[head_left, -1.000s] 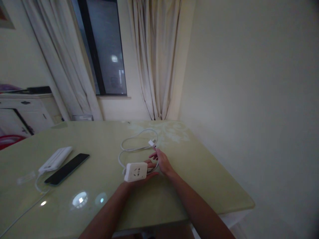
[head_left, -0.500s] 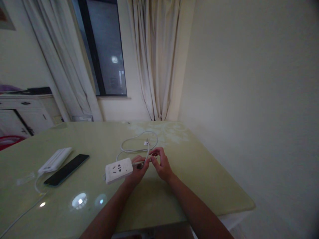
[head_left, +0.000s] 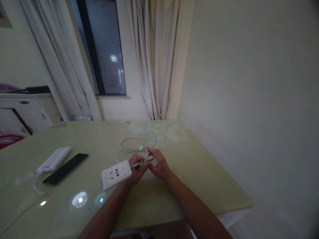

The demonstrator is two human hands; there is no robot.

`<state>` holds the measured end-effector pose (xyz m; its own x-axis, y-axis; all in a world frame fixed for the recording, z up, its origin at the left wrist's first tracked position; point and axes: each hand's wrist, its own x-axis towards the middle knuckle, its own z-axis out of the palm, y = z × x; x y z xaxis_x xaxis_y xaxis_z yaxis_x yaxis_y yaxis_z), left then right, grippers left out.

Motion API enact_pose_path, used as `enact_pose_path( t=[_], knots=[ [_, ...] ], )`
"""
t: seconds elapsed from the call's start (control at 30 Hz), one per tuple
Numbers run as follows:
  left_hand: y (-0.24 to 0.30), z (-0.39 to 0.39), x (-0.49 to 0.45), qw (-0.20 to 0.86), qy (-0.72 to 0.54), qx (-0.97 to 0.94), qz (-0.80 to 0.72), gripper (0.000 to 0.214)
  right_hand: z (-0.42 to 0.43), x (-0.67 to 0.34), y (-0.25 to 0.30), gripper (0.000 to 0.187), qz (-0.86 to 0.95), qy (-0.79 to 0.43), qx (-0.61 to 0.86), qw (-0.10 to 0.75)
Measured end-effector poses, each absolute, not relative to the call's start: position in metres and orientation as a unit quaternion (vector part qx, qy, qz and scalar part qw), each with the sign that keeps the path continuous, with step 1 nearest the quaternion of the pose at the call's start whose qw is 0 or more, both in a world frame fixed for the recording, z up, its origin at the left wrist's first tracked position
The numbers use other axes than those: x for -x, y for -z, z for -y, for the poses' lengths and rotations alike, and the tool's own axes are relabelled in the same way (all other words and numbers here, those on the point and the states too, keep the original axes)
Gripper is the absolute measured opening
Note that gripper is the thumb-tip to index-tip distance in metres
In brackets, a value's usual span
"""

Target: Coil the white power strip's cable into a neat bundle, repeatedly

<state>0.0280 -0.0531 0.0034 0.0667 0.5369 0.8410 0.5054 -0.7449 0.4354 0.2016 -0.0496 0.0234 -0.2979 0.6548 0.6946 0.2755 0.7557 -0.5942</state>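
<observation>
A white power strip with socket slots faces up, tilted, at the left of my left hand. My left fingers are closed on its cord just where the cord leaves the strip. To the right, my right hand pinches the same white cord, bent into a small loop between both hands. The white plug at the cord's end sits just past my right fingertips. Behind the hands, the rest of the cord lies in a wide loop on the table. My fingers partly hide the bent cord.
Left on the glossy green table lie a black phone and a white power bank with a cable. A wall runs along the right side. Curtains and a window stand behind.
The plug has swung left and down from upright. My right fingers have closed in on the cord near it. The power strip has shifted slightly left and tilted more.
</observation>
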Motion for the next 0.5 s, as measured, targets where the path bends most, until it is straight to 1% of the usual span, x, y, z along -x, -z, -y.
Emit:
enact_pose_path(
  t=[0.07, 0.13, 0.2, 0.27, 0.37, 0.43, 0.5],
  knots=[
    [-0.004, 0.054, -0.032, -0.009, -0.606, -0.715, -0.349, 0.026, 0.049, -0.202, -0.024, 0.050, 0.777, -0.191, 0.299, 0.520],
    [-0.007, 0.056, -0.036, -0.034, -0.605, -0.719, -0.340, 0.032, 0.049, -0.204, -0.024, 0.039, 0.768, -0.192, 0.307, 0.528],
    [-0.011, 0.059, -0.038, -0.057, -0.569, -0.748, -0.337, 0.038, 0.048, -0.206, -0.025, 0.025, 0.763, -0.182, 0.312, 0.536],
    [-0.016, 0.059, -0.037, -0.065, -0.521, -0.789, -0.320, 0.039, 0.047, -0.209, -0.026, 0.014, 0.764, -0.165, 0.307, 0.543],
    [-0.019, 0.057, -0.036, -0.048, -0.497, -0.820, -0.280, 0.035, 0.045, -0.209, -0.025, 0.009, 0.771, -0.142, 0.302, 0.542],
    [-0.019, 0.056, -0.038, -0.024, -0.522, -0.806, -0.278, 0.026, 0.045, -0.207, -0.024, 0.008, 0.767, -0.124, 0.317, 0.544],
    [-0.019, 0.057, -0.041, 0.022, -0.559, -0.775, -0.292, 0.018, 0.046, -0.204, -0.023, 0.009, 0.758, -0.105, 0.335, 0.550]
  ],
)
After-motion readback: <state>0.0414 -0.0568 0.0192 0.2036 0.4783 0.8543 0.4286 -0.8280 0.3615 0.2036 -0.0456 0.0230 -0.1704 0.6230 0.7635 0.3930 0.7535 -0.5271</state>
